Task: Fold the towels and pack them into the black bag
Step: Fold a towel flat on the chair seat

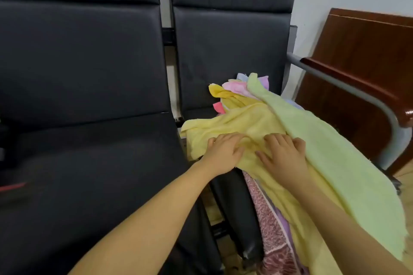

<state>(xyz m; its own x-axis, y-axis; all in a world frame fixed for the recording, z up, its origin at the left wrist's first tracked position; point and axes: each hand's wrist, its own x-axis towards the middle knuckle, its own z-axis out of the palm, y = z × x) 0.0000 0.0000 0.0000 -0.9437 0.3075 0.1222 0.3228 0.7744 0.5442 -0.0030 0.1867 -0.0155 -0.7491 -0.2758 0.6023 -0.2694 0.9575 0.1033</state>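
Observation:
A heap of towels lies on the right-hand black seat. On top is a pale yellow towel [241, 125], and a light green towel [324, 147] drapes over its right side and hangs off the seat front. Behind them lie a darker yellow towel [220, 94], pink towels [234, 88] and a lilac one. A pink patterned towel [268, 214] hangs below. My left hand [223, 152] and my right hand [283, 154] rest side by side on the pale yellow towel, fingers bent into the cloth. No black bag can be made out.
Two black padded chairs stand side by side; the left seat [89, 174] is bare, with a red strip at its left edge. A grey metal armrest [348, 87] with a brown wooden top [366, 87] borders the right chair. A wooden panel leans on the white wall behind.

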